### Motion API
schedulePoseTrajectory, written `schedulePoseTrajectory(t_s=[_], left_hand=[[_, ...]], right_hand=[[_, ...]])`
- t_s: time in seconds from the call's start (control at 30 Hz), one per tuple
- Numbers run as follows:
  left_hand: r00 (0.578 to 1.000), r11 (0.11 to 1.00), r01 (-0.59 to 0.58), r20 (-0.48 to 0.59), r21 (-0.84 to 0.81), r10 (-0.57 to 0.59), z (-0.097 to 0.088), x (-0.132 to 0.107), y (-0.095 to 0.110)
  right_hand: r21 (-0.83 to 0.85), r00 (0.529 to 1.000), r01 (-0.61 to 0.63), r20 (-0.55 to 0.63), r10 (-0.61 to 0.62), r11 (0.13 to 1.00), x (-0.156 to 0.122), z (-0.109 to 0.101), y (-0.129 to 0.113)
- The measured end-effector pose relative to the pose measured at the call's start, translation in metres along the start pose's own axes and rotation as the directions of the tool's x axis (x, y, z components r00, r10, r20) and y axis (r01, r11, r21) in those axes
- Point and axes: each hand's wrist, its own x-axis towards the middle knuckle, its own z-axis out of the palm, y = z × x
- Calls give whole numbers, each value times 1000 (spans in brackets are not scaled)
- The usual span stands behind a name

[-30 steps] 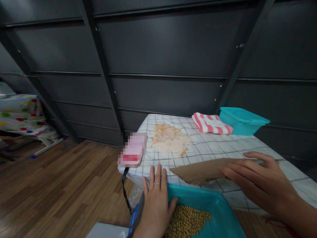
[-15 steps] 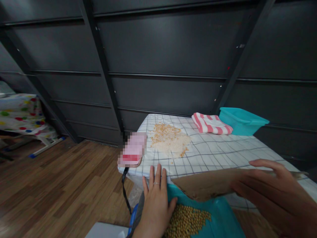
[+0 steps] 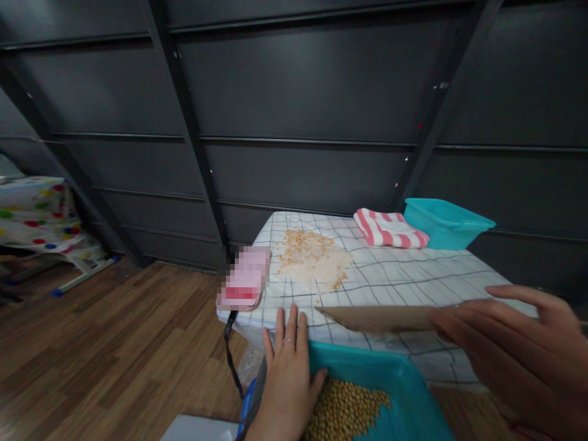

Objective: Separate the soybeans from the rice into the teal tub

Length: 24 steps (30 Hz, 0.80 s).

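My left hand (image 3: 290,373) lies over the rim of a teal plastic bin (image 3: 411,383), fingers stretched toward the table edge and thumb inside the bin. Tan-brown beans (image 3: 351,407) cover part of the bin's floor beside that thumb. On the right, my right hand (image 3: 519,343) grips a flat piece of brown cardboard (image 3: 381,318), seen nearly edge-on above the bin's far rim and near the table's front edge. Beyond it, a spread of pale rice-like grains (image 3: 321,269) mixed with yellow kernels (image 3: 305,240) lies on the checked tablecloth (image 3: 386,275).
A pink phone-like object (image 3: 248,275), blurred out, sits at the table's left corner with a black strap (image 3: 232,355) hanging down. At the back right are a folded pink-striped towel (image 3: 390,229) and another teal bin (image 3: 448,223). A dark panelled wall (image 3: 303,92) stands behind.
My right hand has raised the cardboard away from the near bin and levelled it, uncovering more of the bin's far rim. My left hand stays in place.
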Motion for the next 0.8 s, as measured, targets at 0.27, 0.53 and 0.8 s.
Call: schedulePoseTrajectory(t_s=[0.27,0.53,0.8], left_hand=[[992,997,78,101,26,-80,-15,3,9],[990,996,85,114,18,-87,-17,2,7],[988,996,79,134,36,-83,-14,1,5]], right_hand=[[-66,996,68,64,-63,996,39,20,-10],[-124,989,137,74,-129,983,45,20,-15],[-138,987,155,68,-147,978,44,13,-20]])
